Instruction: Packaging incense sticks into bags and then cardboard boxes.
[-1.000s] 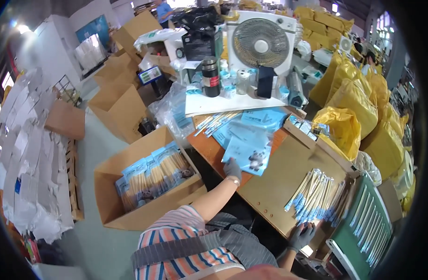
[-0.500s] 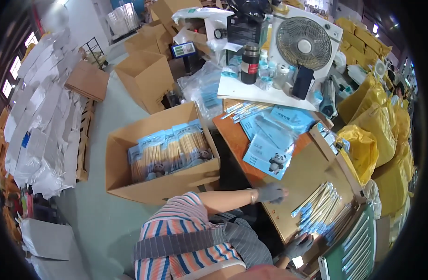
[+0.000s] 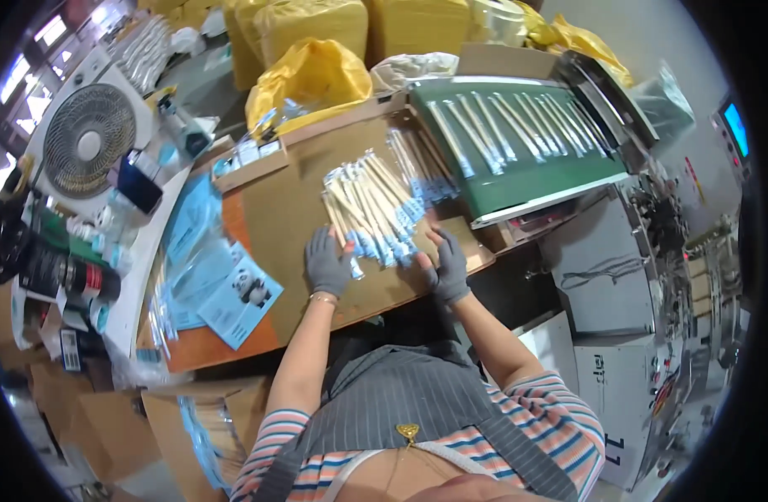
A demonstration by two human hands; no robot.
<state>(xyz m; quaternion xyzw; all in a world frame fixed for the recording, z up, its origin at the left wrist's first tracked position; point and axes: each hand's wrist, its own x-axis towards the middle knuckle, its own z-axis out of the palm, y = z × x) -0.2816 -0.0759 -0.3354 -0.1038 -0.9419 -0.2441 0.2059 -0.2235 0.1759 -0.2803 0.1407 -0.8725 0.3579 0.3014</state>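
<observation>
A pile of wrapped wooden chopsticks (image 3: 371, 205), with blue print at one end of the wrappers, lies on the cardboard-covered table. My left hand (image 3: 327, 263), in a grey glove with bare fingertips, rests at the pile's near left edge with its fingers apart. On the other side, my right hand (image 3: 447, 269), gloved the same way, is open with thumb and fingers spread beside the blue ends. Neither hand grips anything. More wrapped chopsticks (image 3: 424, 167) lie just beyond, against the green conveyor belt (image 3: 501, 194), which carries a spaced row of them.
Blue panda-printed bags (image 3: 238, 297) lie on the table's orange left part. Left of them stand a fan (image 3: 89, 144) and a dark thermos (image 3: 91, 280). A yellow sack (image 3: 309, 79) sits behind the table. The box of filled bags (image 3: 171, 418) is at lower left.
My view has swung right, from the carton of filled bags to the table and conveyor. My left hand has come to the pile's left side; both hands now flank the chopsticks.
</observation>
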